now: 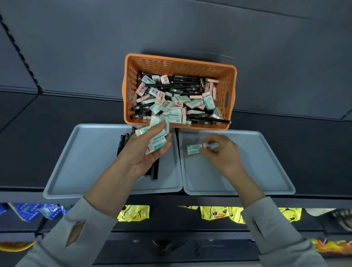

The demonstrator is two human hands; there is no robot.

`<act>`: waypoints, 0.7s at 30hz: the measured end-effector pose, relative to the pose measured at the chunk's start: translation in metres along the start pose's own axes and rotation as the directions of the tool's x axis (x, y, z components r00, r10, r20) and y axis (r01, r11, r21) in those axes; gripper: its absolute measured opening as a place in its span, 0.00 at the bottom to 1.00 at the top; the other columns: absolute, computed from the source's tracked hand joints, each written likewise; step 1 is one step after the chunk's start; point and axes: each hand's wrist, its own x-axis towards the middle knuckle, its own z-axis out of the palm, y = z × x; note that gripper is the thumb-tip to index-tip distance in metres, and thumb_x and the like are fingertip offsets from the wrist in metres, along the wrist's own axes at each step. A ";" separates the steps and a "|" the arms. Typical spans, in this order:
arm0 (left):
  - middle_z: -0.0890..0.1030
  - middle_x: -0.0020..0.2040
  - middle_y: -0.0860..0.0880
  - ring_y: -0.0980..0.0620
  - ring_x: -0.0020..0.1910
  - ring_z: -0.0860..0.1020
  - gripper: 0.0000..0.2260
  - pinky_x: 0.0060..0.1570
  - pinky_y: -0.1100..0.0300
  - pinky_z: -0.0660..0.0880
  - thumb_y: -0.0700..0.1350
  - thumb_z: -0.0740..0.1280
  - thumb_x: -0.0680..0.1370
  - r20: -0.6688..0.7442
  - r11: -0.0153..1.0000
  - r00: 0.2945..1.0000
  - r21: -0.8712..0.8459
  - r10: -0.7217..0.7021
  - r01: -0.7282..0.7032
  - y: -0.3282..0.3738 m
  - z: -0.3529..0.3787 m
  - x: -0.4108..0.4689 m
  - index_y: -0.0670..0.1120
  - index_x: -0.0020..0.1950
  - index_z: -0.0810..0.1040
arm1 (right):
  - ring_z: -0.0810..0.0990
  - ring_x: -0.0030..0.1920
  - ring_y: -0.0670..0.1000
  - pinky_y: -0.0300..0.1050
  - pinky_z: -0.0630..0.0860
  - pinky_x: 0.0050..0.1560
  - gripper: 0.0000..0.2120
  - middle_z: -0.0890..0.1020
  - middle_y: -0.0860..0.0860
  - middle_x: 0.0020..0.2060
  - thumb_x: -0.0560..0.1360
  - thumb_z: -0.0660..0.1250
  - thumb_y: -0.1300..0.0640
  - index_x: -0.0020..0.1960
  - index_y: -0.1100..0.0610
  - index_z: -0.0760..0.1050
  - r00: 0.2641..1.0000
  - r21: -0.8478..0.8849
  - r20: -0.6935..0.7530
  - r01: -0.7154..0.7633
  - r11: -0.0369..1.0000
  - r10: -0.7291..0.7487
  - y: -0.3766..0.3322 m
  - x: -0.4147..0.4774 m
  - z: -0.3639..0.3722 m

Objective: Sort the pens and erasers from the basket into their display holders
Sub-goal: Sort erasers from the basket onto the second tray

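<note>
orange perforated plastic basket (180,65), smooth grey-blue tray (84,159)

Left of centre, the left hand (144,152) hides most slim black pens (120,143) on the grey plastic tray (84,155); print on its mint-sleeved erasers (157,141) is unreadable.

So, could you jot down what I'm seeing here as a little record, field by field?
basket: orange basket behind both trays, holding a jumble of dark pens with teal and pink erasers
left tray: grey left tray with several black pens lying on it
right tray: grey right tray
left hand: left hand holds a bunch of teal erasers above the left tray
right hand: right hand pinches a single teal eraser low over the right tray; contact unclear
shelf below: yellow duck packets
</note>
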 end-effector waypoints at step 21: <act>0.85 0.44 0.48 0.53 0.42 0.84 0.14 0.34 0.63 0.79 0.44 0.74 0.68 -0.066 1.000 0.998 0.022 0.020 -0.019 -0.017 -0.004 -0.010 0.46 0.53 0.80 | 0.81 0.43 0.58 0.50 0.79 0.35 0.08 0.84 0.51 0.40 0.69 0.74 0.64 0.45 0.53 0.84 0.861 -0.386 0.151 0.504 0.773 -0.485 -0.002 0.005 0.010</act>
